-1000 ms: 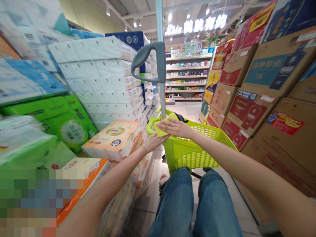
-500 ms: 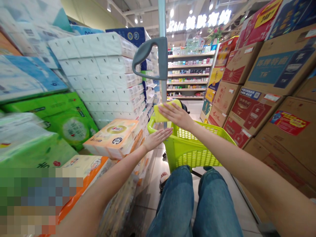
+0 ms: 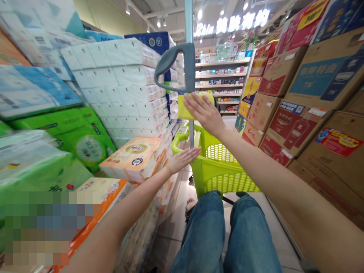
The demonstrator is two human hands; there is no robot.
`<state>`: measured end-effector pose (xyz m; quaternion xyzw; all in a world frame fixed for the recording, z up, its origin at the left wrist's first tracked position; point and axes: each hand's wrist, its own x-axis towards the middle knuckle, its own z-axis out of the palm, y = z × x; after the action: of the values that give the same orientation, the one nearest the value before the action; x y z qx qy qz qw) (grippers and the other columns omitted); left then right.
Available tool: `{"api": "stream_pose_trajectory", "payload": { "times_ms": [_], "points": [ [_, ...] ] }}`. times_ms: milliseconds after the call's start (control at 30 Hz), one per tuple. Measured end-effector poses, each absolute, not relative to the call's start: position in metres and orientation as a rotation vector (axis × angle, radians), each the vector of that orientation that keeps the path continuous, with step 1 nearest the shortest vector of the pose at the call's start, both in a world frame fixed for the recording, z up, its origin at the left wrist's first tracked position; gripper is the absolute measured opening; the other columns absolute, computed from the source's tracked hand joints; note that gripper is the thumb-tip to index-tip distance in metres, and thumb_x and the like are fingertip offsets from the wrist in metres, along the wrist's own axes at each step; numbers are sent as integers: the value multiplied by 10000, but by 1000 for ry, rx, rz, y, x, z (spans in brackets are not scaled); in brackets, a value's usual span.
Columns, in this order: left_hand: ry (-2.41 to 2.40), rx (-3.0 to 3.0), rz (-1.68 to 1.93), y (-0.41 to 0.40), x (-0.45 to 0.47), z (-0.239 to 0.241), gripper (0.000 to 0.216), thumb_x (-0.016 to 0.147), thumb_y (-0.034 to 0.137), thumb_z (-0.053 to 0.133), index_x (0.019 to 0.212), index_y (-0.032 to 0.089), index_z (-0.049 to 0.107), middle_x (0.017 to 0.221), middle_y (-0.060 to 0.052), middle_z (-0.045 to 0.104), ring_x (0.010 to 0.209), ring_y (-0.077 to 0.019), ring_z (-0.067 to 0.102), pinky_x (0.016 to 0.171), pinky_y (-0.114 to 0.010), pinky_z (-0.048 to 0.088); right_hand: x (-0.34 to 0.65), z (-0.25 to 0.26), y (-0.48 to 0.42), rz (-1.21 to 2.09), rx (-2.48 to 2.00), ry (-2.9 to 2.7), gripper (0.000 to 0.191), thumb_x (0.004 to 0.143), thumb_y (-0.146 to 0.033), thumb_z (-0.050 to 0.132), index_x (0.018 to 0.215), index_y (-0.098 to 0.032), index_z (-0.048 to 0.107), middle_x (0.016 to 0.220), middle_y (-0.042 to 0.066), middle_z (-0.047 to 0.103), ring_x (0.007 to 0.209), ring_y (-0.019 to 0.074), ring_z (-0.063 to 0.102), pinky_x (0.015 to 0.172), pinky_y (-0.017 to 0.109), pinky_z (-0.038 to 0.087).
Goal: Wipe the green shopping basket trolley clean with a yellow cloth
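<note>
**Cloth to pole in a packed store aisle**

With 12 o'clock straight ahead, a person's bent knees in blue denim jeans point forward above a floor of pale, glossy tiles. At 12 o'clock, just beyond the knees, stands a lime-green plastic cart with mesh sides. The left hand lies flat, fingers straight and side by side, at its near rim; whether the palm touches cannot be told. Higher up, the right hand is laid over a bright yellow cloth, fingers extended; its thumb is hidden, so a pinch cannot be told. The cloth crosses a slim silvery pole, just below a grey plastic loop handle.

Goods crowd both flanks. At 9 o'clock sit glossy green plastic-wrapped packs; at 10, an orange-and-white tissue pack lies before a tall stack of white wrapped paper bundles. From 1 to 3 o'clock rises a wall of brown and red printed cardboard cartons, some bearing price labels.

Farther off at 12 o'clock, pale shelves of small, colourful packages span the aisle's end beneath glowing white sign lettering and ceiling spotlights.
</note>
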<state>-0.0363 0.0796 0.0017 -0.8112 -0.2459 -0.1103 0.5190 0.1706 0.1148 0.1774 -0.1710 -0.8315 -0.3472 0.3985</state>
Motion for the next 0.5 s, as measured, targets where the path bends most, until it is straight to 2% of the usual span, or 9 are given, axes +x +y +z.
{"api": "stream_pose_trajectory", "payload": {
  "times_ms": [167, 233, 333, 500],
  "points": [
    [-587, -2036, -247, 85, -41, -3, 638, 908, 10, 393, 1526, 163, 357, 1618, -62, 330, 1480, -123, 322, 1191, -273, 326, 183, 96, 101, -951, -359, -2274, 705, 1006, -90, 380, 1594, -238, 19, 1562, 27, 419, 1482, 176, 304, 1255, 395, 266],
    [-590, -2090, -229, 86, -42, -4, 641, 909, 14, 401, 1529, 171, 351, 1596, -78, 373, 1459, -123, 365, 1170, -274, 360, 190, 80, 99, -965, -297, -2344, 719, 998, -100, 419, 1594, -219, 35, 1539, 29, 453, 1461, 161, 354, 1237, 365, 311],
    [-607, -2059, -199, 85, -42, -2, 658, 910, 13, 385, 1544, 176, 317, 1620, -56, 316, 1482, -116, 312, 1193, -275, 335, 193, 100, 104, -975, -245, -2376, 719, 995, -97, 424, 1593, -249, 55, 1543, 15, 447, 1452, 147, 373, 1227, 357, 332],
    [-616, -1982, -186, 78, -38, 4, 696, 889, -11, 365, 1557, 165, 278, 1652, -26, 211, 1509, -107, 219, 1224, -257, 276, 180, 181, 116, -935, -353, -2211, 654, 1014, -77, 308, 1589, -311, 99, 1604, -14, 346, 1500, 160, 257, 1268, 430, 230]
  ]
}}
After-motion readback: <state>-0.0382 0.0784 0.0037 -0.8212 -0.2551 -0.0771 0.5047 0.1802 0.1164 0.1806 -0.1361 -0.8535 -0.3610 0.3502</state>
